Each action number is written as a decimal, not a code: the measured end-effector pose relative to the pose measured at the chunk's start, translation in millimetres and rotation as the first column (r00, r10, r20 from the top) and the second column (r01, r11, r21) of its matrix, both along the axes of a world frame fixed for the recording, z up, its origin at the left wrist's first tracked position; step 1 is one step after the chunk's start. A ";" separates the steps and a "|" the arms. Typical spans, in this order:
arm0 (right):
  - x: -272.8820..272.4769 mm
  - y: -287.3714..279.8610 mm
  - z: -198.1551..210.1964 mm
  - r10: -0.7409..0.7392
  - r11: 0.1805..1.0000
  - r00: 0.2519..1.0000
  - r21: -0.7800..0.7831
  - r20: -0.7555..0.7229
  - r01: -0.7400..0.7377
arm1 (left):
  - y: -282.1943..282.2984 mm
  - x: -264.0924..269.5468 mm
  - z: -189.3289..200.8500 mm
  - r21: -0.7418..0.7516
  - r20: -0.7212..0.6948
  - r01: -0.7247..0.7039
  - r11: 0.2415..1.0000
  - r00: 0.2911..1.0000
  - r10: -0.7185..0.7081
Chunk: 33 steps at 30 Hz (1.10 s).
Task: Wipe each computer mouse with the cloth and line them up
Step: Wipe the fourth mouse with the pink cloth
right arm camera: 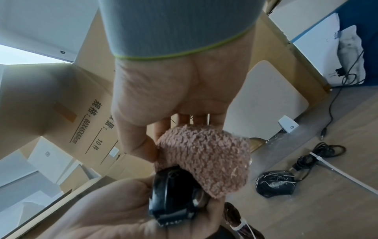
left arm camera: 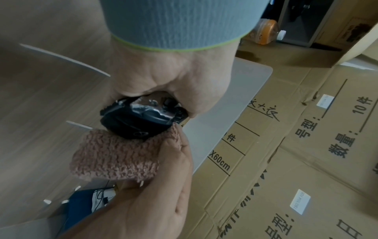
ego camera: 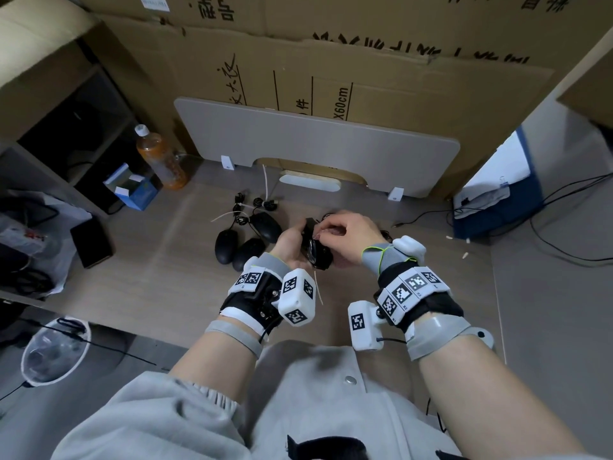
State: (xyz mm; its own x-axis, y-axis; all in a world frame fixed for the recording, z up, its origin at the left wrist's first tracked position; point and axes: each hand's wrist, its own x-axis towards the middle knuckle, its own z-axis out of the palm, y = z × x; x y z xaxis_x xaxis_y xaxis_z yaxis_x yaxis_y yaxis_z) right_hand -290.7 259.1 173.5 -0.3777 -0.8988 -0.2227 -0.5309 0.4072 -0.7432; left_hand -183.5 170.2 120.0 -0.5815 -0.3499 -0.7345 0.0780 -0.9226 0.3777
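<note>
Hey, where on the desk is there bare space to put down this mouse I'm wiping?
Bare wood lies right of the held mouse, toward the blue folder, and left of the three black mice, toward the dark phone. Behind those mice, bundled cables crowd the desk.

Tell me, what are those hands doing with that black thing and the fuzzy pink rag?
A person is cleaning computer mice. The left hand holds a black mouse up off the desk, and the right hand pinches a fuzzy pink cloth and rubs it against that mouse. Three more black mice lie together on the desk to the left, their cables bundled behind them. In the right wrist view, another mouse on the desk looks smudged with white streaks.
</note>
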 end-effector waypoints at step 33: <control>-10.2 -3.7 -0.2 0.005 0.999 0.994 -0.031 -0.113 -0.009 | -2.3 1.6 2.1 -0.131 0.059 0.023 0.991 0.998 -0.015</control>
